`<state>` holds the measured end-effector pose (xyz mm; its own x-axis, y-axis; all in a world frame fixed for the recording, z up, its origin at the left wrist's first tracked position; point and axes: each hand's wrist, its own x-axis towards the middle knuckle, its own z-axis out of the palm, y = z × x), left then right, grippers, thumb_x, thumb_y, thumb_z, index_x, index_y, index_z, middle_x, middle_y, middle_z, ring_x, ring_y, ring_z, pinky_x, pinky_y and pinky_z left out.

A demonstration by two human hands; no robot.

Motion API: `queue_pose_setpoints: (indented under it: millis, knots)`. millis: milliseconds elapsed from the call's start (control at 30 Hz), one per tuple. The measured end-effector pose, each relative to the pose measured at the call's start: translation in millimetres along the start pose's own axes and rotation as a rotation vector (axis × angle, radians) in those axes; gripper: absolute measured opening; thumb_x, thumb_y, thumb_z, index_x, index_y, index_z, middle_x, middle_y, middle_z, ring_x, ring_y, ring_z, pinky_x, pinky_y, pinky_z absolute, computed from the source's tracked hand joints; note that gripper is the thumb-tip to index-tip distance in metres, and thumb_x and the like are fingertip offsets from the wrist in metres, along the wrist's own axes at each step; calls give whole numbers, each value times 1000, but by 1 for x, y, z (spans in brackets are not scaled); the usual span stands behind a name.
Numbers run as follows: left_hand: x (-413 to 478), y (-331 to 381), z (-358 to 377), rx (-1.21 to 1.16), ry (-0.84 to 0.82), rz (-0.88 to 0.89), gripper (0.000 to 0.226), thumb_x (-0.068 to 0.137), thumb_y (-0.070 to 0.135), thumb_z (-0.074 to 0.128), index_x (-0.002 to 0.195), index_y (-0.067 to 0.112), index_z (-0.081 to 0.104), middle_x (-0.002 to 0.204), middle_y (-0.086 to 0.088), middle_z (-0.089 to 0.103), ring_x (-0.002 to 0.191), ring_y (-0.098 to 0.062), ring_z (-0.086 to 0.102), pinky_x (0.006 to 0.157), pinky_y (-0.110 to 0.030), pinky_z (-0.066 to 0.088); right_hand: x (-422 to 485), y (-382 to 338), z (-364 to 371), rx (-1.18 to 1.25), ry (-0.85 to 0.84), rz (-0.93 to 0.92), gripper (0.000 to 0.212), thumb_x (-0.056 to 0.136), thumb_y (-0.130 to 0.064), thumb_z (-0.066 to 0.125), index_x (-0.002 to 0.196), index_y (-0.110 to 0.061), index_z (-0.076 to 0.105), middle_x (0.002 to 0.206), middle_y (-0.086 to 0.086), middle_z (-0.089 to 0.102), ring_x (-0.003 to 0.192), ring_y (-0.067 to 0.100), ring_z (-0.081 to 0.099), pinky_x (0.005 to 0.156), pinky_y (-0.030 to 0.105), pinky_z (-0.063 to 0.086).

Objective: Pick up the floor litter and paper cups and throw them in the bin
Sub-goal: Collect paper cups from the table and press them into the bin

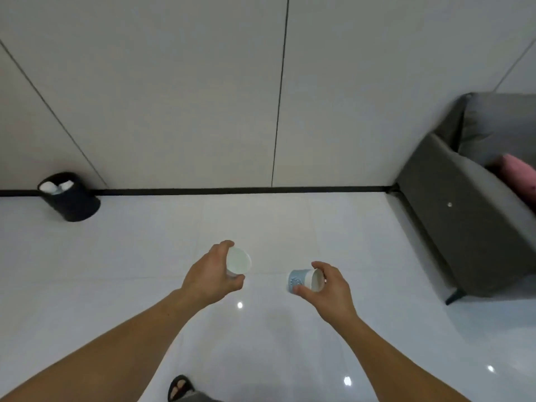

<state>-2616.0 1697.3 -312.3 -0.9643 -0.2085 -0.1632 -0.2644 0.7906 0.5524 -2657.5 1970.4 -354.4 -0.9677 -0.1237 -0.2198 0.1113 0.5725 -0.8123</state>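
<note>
We find two paper cups, both off the floor and in hand. The left cup (238, 262) is tipped on its side in the air, its mouth towards the camera and its inside white. The right cup (304, 281) is also tipped, with its blue patterned wall showing and its mouth to the right.

The left hand (208, 275) grips its cup with fingers curled over the top and thumb beneath. The right hand (330, 288) pinches its cup near the rim, forefinger above and thumb below. Both hands are closed on their cups.

Handling, in our judgement: the cups are thin paper, very light and apparently empty. They will crush easily at the open rim and are stiffer towards the base. A light hold round the wall is enough, and a hard squeeze would fold it. Cups this light may drift if thrown from afar, so we advise releasing them close above the opening.

The bin (76, 208), black and round, stands on the floor (145, 256) against the wall (174, 97), ahead to the left and well apart from both hands. White items (55, 186) lie inside it. To the right stands a grey sofa (464, 233) with a pink cushion (519, 175). A sandal (178, 387) shows at the lower edge.
</note>
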Motion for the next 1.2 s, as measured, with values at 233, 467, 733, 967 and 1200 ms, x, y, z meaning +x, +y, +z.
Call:
queue_pose_setpoints:
  millis: [233, 467, 733, 967, 1200]
  knots:
    - [1, -128, -89, -104, 161, -116, 86, 70, 44, 70, 142, 32, 24, 139, 5, 39, 114, -19, 50, 86, -27, 44, 36, -104, 128, -104, -117, -215, 65, 82, -49, 71, 140, -38, 42, 128, -20, 40, 117, 4, 43, 99, 25, 40]
    - [-8, -272, -210, -80, 335, -289, 86, 71, 40, 72, 143, 30, 27, 136, 2, 37, 112, -22, 51, 85, -31, 47, 51, -243, 298, -215, -323, -467, 65, 85, -45, 68, 143, -34, 40, 135, -13, 39, 121, 7, 40, 100, 27, 38]
    - [22, -367, -264, -102, 410, -434, 83, 71, 37, 74, 141, 23, 32, 137, 2, 38, 114, -21, 50, 88, -30, 46, 105, -341, 420, -339, -488, -683, 66, 85, -46, 66, 144, -32, 38, 134, -10, 39, 119, 8, 40, 95, 22, 36]
    - [67, -445, -340, -75, 486, -614, 82, 73, 39, 70, 143, 25, 30, 137, 5, 37, 114, -19, 49, 91, -33, 47, 184, -429, 532, -342, -611, -777, 65, 87, -42, 65, 145, -29, 38, 137, -6, 40, 124, 15, 41, 99, 27, 41]
    - [108, -512, -403, -119, 602, -789, 85, 75, 37, 70, 146, 25, 25, 140, 2, 35, 116, -24, 50, 93, -37, 48, 243, -510, 634, -402, -745, -882, 65, 87, -40, 64, 145, -27, 37, 139, -5, 39, 125, 16, 38, 99, 27, 38]
